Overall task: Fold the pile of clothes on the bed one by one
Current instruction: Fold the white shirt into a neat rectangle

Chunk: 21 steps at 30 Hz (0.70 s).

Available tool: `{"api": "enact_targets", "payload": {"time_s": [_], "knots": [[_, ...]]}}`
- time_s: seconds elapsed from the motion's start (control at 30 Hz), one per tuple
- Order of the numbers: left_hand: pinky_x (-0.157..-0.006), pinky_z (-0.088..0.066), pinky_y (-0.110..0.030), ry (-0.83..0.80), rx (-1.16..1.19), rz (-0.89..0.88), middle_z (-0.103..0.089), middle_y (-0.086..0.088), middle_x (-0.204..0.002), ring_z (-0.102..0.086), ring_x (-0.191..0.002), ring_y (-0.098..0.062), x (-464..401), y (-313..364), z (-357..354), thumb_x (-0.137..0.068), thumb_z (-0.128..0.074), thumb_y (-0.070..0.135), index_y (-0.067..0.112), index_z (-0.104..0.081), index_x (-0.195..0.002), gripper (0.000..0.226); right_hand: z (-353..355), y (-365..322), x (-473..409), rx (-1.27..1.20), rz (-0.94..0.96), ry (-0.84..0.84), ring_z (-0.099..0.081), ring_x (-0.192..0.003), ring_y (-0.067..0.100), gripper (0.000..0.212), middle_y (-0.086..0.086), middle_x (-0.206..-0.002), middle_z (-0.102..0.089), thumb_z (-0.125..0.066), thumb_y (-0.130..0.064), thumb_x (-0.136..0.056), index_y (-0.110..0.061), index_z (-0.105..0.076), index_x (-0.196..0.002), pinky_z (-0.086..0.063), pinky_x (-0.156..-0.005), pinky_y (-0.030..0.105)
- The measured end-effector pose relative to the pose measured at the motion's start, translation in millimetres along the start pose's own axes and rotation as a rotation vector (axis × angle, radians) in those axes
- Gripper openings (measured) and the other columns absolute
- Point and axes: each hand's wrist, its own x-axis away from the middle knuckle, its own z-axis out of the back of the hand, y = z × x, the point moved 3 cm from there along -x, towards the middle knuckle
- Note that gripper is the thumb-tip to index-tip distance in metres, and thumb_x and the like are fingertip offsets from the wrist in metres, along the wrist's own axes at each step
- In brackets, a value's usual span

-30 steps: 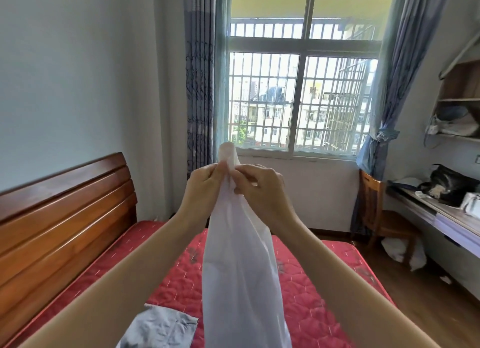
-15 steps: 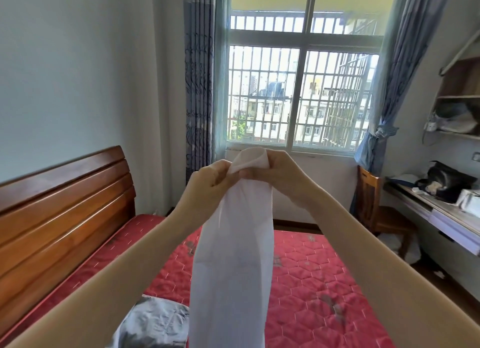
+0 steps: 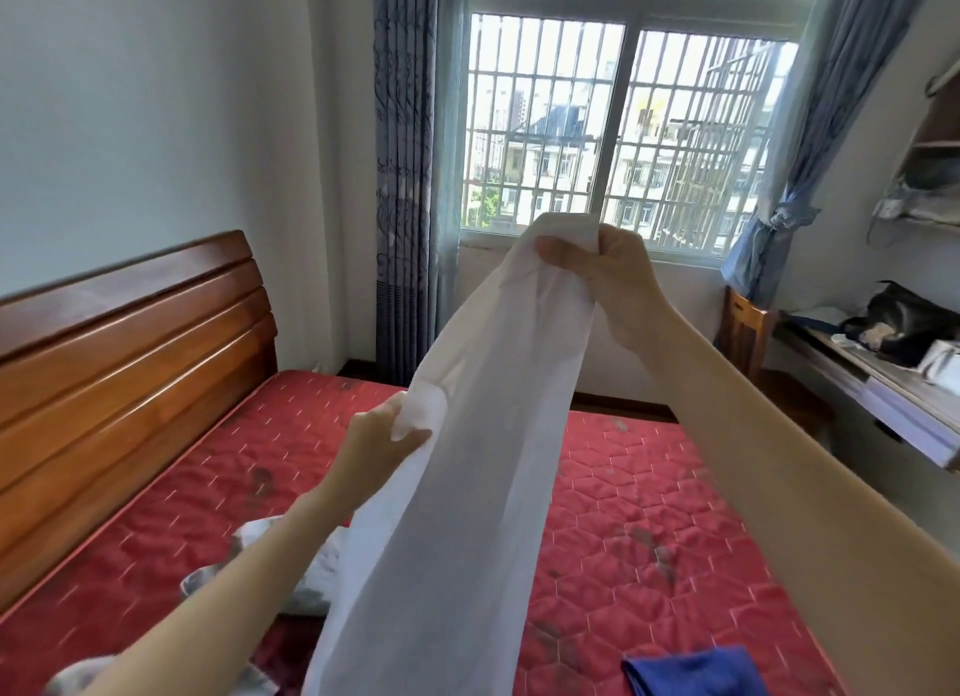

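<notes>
Left hand point(image 3: 382, 448) drops down the white cloth point(image 3: 483, 435), pinching its edge; right hand point(image 3: 602, 274) pinches the top — pull taut, align edges before folding.

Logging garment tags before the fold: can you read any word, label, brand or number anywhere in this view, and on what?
None readable.
White garment, gripped by the left hand and the right hand: no tag or print shows.
Blue cloth on the bed: plain, no text.
Items on the desk: too small and blurred to read.
</notes>
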Motion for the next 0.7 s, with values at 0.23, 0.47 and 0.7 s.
{"api": "enact_targets", "payload": {"time_s": [0.23, 0.47, 0.7], "knots": [[-0.04, -0.04, -0.015, 0.325, 0.042, -0.066, -0.062, 0.003, -0.066, -0.053, -0.046, -0.008, 22, -10, -2, -0.088, -0.063, 0.026, 0.011, -0.046, -0.106, 0.03, 15, 15, 1, 0.205, -0.017, 0.139, -0.07, -0.082, 0.027, 0.011, 0.01, -0.088, -0.074, -0.083, -0.018, -0.073, -0.022, -0.073, -0.076, -0.056, -0.081, 0.051], [-0.043, -0.051, -0.025, 0.344, -0.07, -0.343, -0.071, -0.004, -0.09, -0.06, -0.051, -0.017, 68, 20, -47, -0.091, -0.05, 0.014, 0.019, -0.067, -0.097, 0.018, 7, 18, 2, 0.342, -0.03, 0.186, -0.069, -0.089, 0.035, 0.018, 0.016, -0.089, -0.073, -0.083, -0.023, -0.072, -0.01, -0.073, -0.08, -0.054, -0.084, 0.051], [-0.101, -0.044, -0.042, -0.103, 0.029, 0.189, -0.033, -0.014, -0.153, -0.046, -0.13, -0.033, 82, 40, -122, -0.08, -0.055, 0.066, 0.008, -0.02, -0.152, 0.099, 0, 24, 5, 0.406, -0.048, 0.176, -0.068, -0.084, 0.024, 0.018, 0.004, -0.083, -0.071, -0.083, -0.026, -0.072, -0.016, -0.071, -0.078, -0.056, -0.078, 0.039]]}}
